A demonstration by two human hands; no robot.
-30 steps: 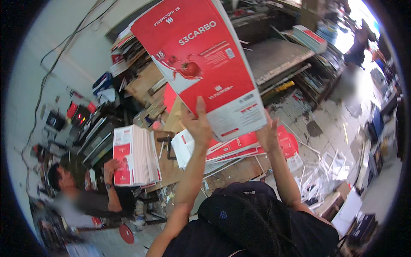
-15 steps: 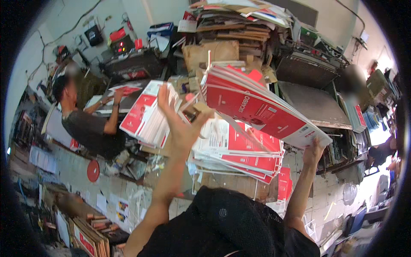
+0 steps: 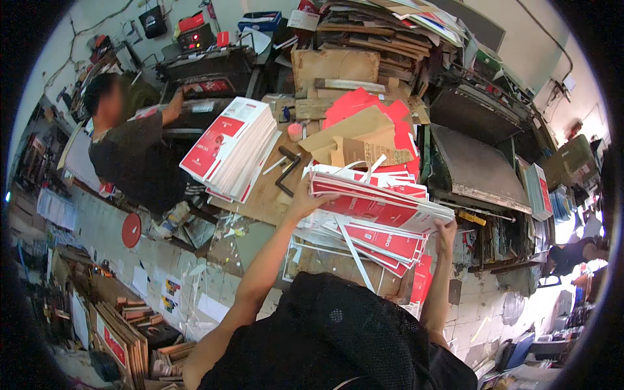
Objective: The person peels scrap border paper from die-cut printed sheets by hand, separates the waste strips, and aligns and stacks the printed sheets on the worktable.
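Observation:
Between my two hands is a batch of red and white printed card sheets (image 3: 383, 203), gripped by its left and right ends. My left hand (image 3: 313, 203) wraps around the left end, and my right hand (image 3: 446, 233) pinches the right end. Under the batch lies an uneven pile of similar printed sheets (image 3: 390, 244), its edges fanned out to the front. A thin white paper strip (image 3: 355, 255) hangs down across this pile. The batch hides the middle of the pile.
A tall stack of printed sheets (image 3: 224, 146) stands to the left, beside a black bent metal tool (image 3: 286, 170). Brown cardboard (image 3: 354, 133) and red scraps (image 3: 357, 107) lie behind. A co-worker (image 3: 133, 153) is at a machine on the left; another machine (image 3: 478, 162) stands right.
The batch has come down from a raised tilt to near level over the pile. My left hand, spread in the air before, now grips its left end. The co-worker's arm has reached farther forward.

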